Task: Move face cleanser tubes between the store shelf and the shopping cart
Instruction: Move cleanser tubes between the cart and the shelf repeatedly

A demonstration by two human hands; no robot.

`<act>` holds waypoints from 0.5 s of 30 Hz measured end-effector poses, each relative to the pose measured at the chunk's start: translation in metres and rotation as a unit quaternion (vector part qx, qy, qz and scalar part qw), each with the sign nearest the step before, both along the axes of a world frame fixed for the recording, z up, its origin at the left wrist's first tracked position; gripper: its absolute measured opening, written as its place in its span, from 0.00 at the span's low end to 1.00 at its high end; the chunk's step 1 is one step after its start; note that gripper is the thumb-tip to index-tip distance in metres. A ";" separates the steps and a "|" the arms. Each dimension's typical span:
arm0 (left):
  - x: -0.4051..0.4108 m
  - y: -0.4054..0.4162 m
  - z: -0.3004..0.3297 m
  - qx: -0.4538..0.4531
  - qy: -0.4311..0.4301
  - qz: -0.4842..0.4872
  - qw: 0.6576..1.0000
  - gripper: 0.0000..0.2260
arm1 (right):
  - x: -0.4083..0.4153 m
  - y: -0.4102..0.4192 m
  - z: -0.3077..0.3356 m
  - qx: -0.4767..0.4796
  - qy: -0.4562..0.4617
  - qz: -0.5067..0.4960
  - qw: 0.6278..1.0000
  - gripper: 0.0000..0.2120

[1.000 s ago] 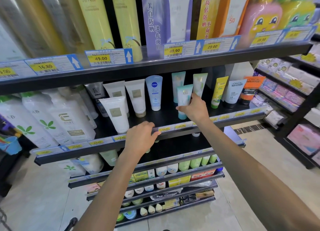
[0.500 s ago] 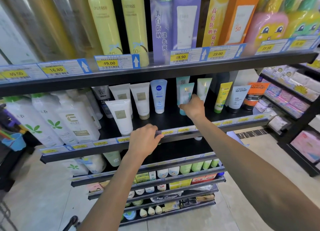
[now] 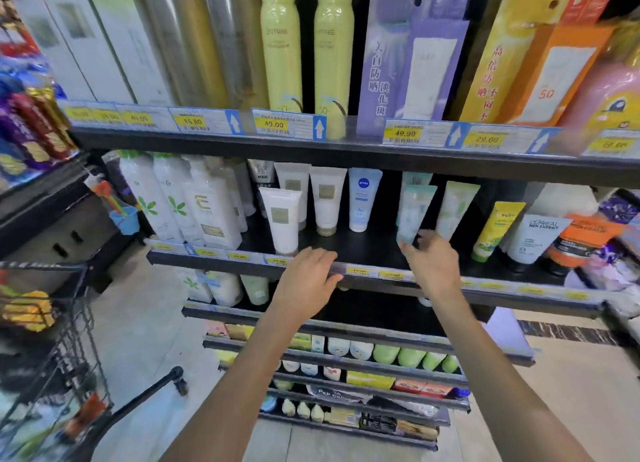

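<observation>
The right hand [image 3: 433,264] was raised to the middle shelf [image 3: 363,250], where a pale teal cleanser tube [image 3: 414,212] stood upright on its cap among the other tubes. The fingers [image 3: 408,248] of that hand were loosely spread and reached the tube's lower end; the blur made it impossible to tell whether they touched the cap or stood just clear of it. No closed pinch was seen around the tube.

The left hand [image 3: 308,281] was laid on the front edge of the same shelf, over the price strip [image 3: 360,271]. Its fingers [image 3: 325,259] were kept close together and bent gently over the lip, resting on it; nothing was held in them.

Just beside the teal tube, to its right, a pale green tube [image 3: 455,207] was seen, and a second teal tube [image 3: 414,177] stood behind the first. To the left, well apart from the right hand, a blue-and-white Nivea tube [image 3: 362,200] and three white tubes [image 3: 285,219] were lined up on their caps. A yellow tube [image 3: 495,229] leaned at a tilt further right.

The shopping cart [image 3: 41,340] was seen at the lower left, near the shelving, with some packaged goods inside; whether any cleanser tubes lay in it could not be told.
</observation>
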State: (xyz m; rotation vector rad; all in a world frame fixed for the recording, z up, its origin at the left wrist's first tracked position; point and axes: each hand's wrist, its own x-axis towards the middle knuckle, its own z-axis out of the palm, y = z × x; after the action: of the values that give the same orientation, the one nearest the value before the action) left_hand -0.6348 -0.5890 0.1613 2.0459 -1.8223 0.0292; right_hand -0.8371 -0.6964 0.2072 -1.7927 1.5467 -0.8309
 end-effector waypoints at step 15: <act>-0.051 0.266 -0.117 0.096 0.092 0.396 0.909 0.24 | 0.035 0.201 -0.133 -0.051 0.247 0.563 0.787 0.26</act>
State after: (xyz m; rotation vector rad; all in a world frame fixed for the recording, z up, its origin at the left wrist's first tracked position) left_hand -0.6857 -0.3232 0.0439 2.6838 -0.8112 -0.1171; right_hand -0.8018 -0.4955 0.0746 -2.6192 0.3798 0.1787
